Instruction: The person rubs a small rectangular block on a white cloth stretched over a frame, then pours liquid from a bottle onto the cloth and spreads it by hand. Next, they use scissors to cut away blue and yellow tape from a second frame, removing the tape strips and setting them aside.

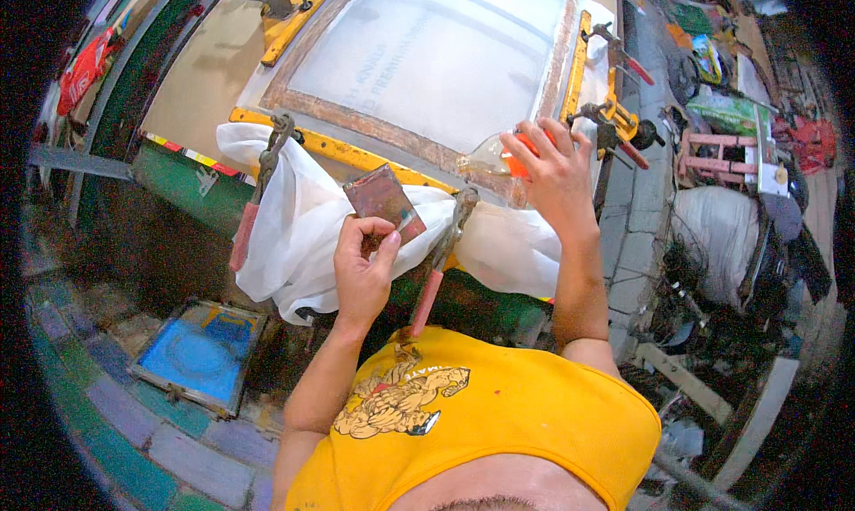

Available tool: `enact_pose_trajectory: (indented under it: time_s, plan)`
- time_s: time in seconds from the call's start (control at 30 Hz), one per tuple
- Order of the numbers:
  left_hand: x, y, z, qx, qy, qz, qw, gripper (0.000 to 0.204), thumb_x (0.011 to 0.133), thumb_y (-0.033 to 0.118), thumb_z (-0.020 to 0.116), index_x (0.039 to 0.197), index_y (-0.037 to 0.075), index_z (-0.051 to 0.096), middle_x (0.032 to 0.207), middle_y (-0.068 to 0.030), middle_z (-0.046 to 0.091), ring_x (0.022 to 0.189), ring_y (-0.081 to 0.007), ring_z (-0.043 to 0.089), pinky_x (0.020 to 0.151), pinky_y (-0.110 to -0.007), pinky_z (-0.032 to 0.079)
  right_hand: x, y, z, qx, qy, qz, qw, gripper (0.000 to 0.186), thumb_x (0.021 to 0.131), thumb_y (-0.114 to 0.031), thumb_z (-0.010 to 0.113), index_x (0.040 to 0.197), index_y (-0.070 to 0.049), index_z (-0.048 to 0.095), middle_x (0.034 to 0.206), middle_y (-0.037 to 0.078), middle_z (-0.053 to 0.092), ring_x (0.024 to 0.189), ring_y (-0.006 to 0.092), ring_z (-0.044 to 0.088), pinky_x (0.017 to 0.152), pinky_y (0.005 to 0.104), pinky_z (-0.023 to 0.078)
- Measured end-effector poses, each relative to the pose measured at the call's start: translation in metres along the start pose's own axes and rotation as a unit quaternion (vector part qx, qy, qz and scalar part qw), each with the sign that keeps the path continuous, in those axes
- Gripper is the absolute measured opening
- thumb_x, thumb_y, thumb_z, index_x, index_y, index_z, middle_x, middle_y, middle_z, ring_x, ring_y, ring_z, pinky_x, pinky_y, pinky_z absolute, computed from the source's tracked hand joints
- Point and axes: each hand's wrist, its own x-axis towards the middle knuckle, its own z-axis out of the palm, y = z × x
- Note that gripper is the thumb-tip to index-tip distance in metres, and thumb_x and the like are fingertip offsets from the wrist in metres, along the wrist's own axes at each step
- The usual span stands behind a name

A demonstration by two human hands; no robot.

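A small, flat, stained brown-red card is pinched between the thumb and fingers of my left hand, in front of the screen frame's near edge. My right hand grips a clear bottle with an orange label, tipped on its side over the near right corner of the wooden screen frame. Its narrow end points left; whether anything flows out, I cannot tell. Pale mesh with faint lettering fills the frame. White cloth bunches along the near side, under a yellow metal bar.
Locking pliers with red handles clamp the near edge, and another pair sits further left. More clamps jut out at the right. A blue framed screen lies on the tiled floor. Clutter and a pink rack line the right side.
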Motion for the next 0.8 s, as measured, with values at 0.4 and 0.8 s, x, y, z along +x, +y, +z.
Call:
enact_pose_trajectory:
  time_s: [0.4, 0.8]
  plan:
    - [0.01, -0.009, 0.028, -0.012, 0.04, -0.027, 0.999, 0.007, 0.088, 0.003, 0.066, 0.093, 0.002, 0.062, 0.093, -0.0057, 0.053, 0.084, -0.0148, 0.055, 0.075, -0.027, 0.046, -0.001, 0.001, 0.016, -0.002, -0.053, -0.02, 0.998, 0.04, 0.079, -0.013, 0.065, 0.118, -0.023, 0.064, 0.12, -0.001, 0.059, 0.117, 0.0209, 0.051, 0.096, 0.0481, 0.036]
    - [0.005, 0.005, 0.018, -0.008, 0.063, -0.017, 0.998, 0.008, 0.089, 0.005, 0.067, 0.094, 0.004, 0.061, 0.094, -0.005, 0.056, 0.088, -0.0159, 0.056, 0.081, -0.028, 0.045, -0.018, 0.014, 0.027, 0.064, -0.09, 0.034, 0.993, 0.066, 0.061, -0.012, 0.083, 0.123, -0.018, 0.062, 0.125, 0.0, 0.058, 0.12, 0.0223, 0.051, 0.099, 0.044, 0.037]
